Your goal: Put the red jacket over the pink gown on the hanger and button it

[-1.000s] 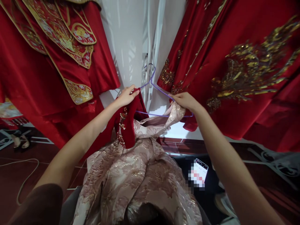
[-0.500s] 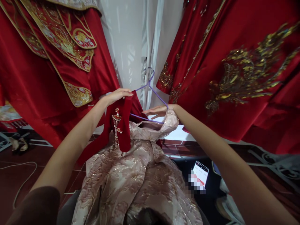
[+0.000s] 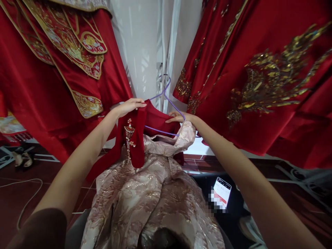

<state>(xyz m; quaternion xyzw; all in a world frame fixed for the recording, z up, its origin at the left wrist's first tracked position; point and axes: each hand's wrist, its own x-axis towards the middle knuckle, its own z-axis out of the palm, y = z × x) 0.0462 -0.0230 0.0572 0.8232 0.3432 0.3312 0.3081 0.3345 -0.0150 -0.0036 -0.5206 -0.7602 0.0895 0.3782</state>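
A red velvet jacket with a beaded tassel brooch hangs over the left end of a purple wire hanger. My left hand is closed on the jacket at its left shoulder, near the collar. Behind the hanger's right arm, my right hand pinches the upper edge of the jacket's back. A pale pink and gold brocade dress is on the same hanger, its right shoulder strap beside my right wrist. The dress spreads down toward me. Part of my right hand is hidden by the hanger and strap.
Red embroidered gowns hang on the left and right. White rack poles stand behind the hanger. A lit phone lies on a dark surface at right. Shoes and a white cable are at left.
My right hand has moved slightly up and left, its fingers going from stretched out to closed on the jacket. The jacket's back now spreads further right behind the hanger. My left hand stays put.
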